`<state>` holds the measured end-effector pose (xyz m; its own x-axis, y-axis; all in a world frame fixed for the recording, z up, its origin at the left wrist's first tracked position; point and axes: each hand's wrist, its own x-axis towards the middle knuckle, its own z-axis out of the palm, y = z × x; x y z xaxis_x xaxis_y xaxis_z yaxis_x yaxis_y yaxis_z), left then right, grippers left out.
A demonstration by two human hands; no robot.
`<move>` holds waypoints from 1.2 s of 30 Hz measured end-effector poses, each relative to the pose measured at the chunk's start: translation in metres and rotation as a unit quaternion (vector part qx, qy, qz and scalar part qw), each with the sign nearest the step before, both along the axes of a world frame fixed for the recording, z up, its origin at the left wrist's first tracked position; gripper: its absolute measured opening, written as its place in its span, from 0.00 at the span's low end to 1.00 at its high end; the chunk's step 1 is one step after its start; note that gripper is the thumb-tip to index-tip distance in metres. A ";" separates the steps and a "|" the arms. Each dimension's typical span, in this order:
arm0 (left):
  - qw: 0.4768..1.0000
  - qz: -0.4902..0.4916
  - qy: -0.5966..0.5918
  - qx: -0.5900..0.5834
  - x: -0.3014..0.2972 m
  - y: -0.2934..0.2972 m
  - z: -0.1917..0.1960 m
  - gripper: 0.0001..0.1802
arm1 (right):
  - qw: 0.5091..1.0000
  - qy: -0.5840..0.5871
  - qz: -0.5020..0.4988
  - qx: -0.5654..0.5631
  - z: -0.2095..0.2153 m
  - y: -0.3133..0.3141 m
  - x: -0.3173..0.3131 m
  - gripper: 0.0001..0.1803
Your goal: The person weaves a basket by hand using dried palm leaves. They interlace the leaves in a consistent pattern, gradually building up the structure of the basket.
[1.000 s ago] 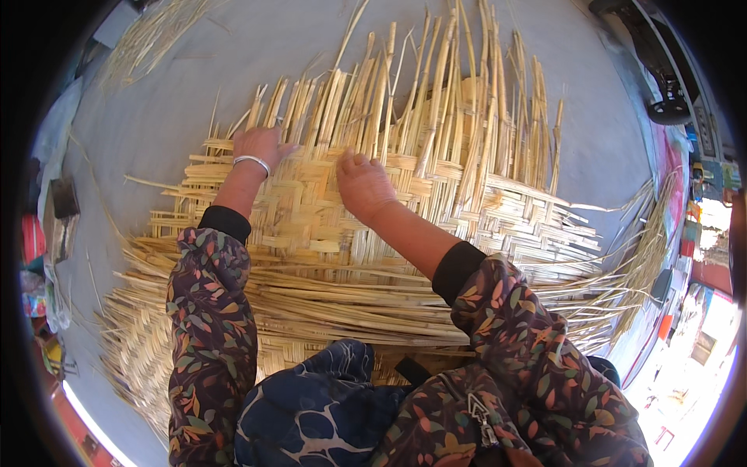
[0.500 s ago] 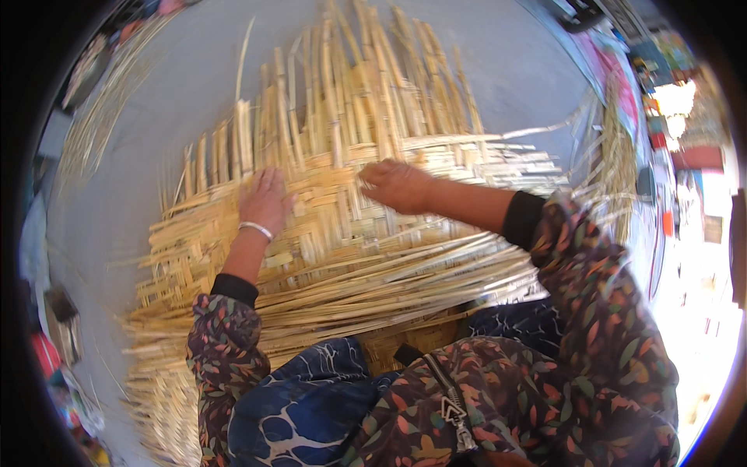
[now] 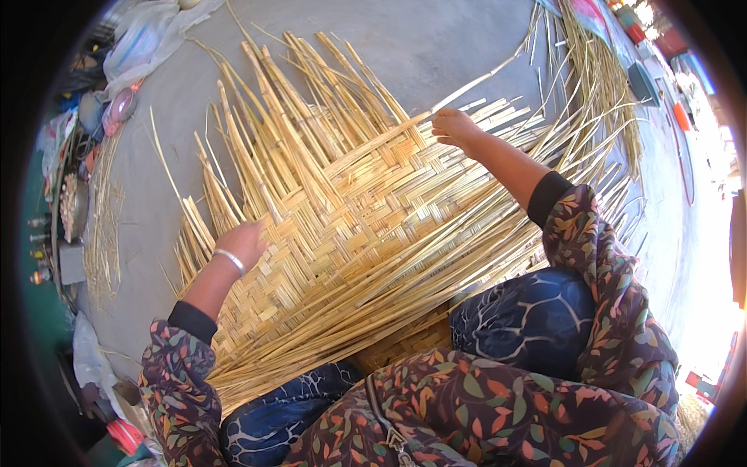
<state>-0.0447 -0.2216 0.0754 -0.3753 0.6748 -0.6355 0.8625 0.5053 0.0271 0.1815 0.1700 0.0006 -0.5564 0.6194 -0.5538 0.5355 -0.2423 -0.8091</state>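
A half-woven mat (image 3: 366,206) of flat, straw-coloured reed strips lies before my knees in a crosswise pattern. From its far edge, several upright strips (image 3: 272,93) stick out loose and uneven. One long strip (image 3: 377,145) runs across their bases and on past my right hand to the upper right. My right hand (image 3: 457,130) is closed on this strip near the mat's far right edge. At the left edge my left hand (image 3: 242,244), with a pale bracelet on the wrist, is curled over the weave. What its fingers hold there is hidden.
A bundle of thin dry reeds (image 3: 603,70) lies at the far right, and more stalks (image 3: 101,233) lie at the left. Plastic bags (image 3: 148,47) and other goods line the left side. Grey floor (image 3: 467,39) surrounds the mat. Long loose strips (image 3: 350,303) cross its near side.
My view has turned, so the mat now slants. My hands have moved apart: the left from flat on the weave to its left edge, the right farther out along the long strip.
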 end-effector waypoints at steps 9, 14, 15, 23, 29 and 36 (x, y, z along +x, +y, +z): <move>0.982 0.089 -0.054 0.161 0.042 0.147 -0.065 0.28 | 0.931 0.149 -0.244 -0.229 -0.036 0.033 -0.032 0.11; 0.926 0.279 -0.177 0.182 0.022 0.165 -0.087 0.28 | 0.931 0.170 -0.263 -0.187 -0.021 0.050 -0.056 0.12; 0.925 0.257 -0.143 0.242 0.017 0.158 -0.100 0.23 | 0.940 0.169 -0.254 -0.152 -0.012 0.047 -0.067 0.12; 0.942 0.237 -0.184 0.153 0.011 0.172 -0.090 0.20 | 0.975 0.098 0.080 0.181 0.044 0.028 -0.118 0.17; 0.920 0.302 -0.235 0.082 0.005 0.177 -0.078 0.19 | 0.957 0.048 0.101 0.267 0.013 0.036 -0.111 0.16; 0.901 0.339 -0.137 0.235 0.028 0.159 -0.085 0.19 | 0.898 0.033 0.167 0.405 0.024 0.023 -0.144 0.18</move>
<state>-0.0163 -0.0629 -0.0092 -0.6754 0.5677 -0.4707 0.2885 0.7907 0.5399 0.0373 0.1925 0.0249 -0.8012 0.5969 0.0438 0.4135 0.6049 -0.6805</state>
